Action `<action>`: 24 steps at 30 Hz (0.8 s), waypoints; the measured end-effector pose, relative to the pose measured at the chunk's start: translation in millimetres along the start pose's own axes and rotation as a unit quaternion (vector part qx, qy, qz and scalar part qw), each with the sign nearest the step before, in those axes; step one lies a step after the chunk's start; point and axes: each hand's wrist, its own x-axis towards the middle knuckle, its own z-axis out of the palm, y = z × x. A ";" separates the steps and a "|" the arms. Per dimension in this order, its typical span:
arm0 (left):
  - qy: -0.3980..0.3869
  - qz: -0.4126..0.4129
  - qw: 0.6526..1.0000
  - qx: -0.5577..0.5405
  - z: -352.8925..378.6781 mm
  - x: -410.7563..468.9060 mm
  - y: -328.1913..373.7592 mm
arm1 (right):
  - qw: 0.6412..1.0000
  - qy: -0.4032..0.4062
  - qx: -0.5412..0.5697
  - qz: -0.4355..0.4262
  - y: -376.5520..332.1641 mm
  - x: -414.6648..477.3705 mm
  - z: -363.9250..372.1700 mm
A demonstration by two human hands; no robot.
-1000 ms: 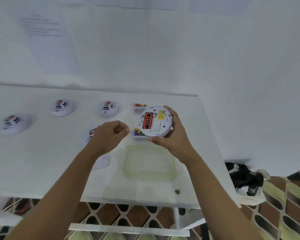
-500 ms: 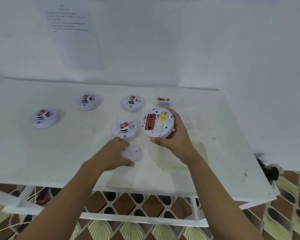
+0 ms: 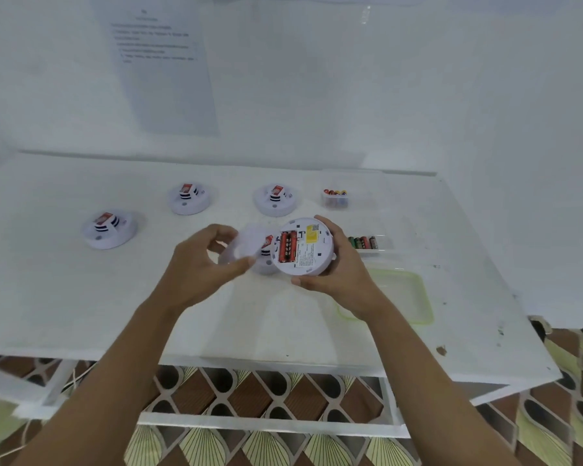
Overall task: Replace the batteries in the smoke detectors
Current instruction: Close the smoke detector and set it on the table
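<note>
Cover (image 3: 240,244) lifted off white table (image 3: 81,297), patterned floor (image 3: 236,398)

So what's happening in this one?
A person is partway through a battery swap. Their right hand holds an upturned smoke detector with red batteries showing in its open compartment; the left hand holds the white cover beside it. More detectors and two tubs of batteries sit on the table.

Plain workroom: white table (image 3: 81,314), instruction sheet (image 3: 169,79) on wall (image 3: 384,95).
</note>
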 end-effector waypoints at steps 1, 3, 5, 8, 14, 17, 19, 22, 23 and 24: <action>0.010 0.011 0.999 -0.030 -1.1 0.0 2.4 | 1.000 -0.007 -0.008 -0.001 -1.2 0.5 4.0; 0.001 0.045 0.998 -0.054 0.1 0.7 7.6 | 1.000 -0.021 -0.019 -0.002 -3.9 1.9 11.5; -0.029 0.079 0.996 -0.042 2.8 3.7 12.4 | 0.999 -0.033 -0.019 -0.001 -7.1 3.5 17.9; -0.059 0.098 0.993 -0.021 6.0 10.5 16.4 | 0.999 -0.042 -0.026 -0.002 -10.3 6.7 24.0; -0.071 0.086 0.994 0.005 8.6 20.3 7.0 | 0.998 -0.055 -0.039 -0.005 -14.0 13.5 29.9; -0.079 0.065 0.995 0.002 8.2 23.6 3.9 | 0.997 -0.061 -0.040 -0.002 -13.7 16.3 30.4; -0.085 0.057 0.995 0.007 8.0 25.2 4.2 | 0.997 -0.066 -0.043 0.004 -13.1 17.8 30.1; -0.089 0.054 0.994 0.019 8.2 26.1 5.0 | 0.996 -0.073 -0.054 0.006 -13.1 20.0 28.8; -0.091 0.057 0.994 0.018 8.3 26.7 4.6 | 0.996 -0.074 -0.056 0.006 -13.2 20.6 28.4; -0.093 0.059 0.994 0.014 8.3 27.3 4.2 | 0.996 -0.074 -0.058 0.005 -13.1 21.1 28.2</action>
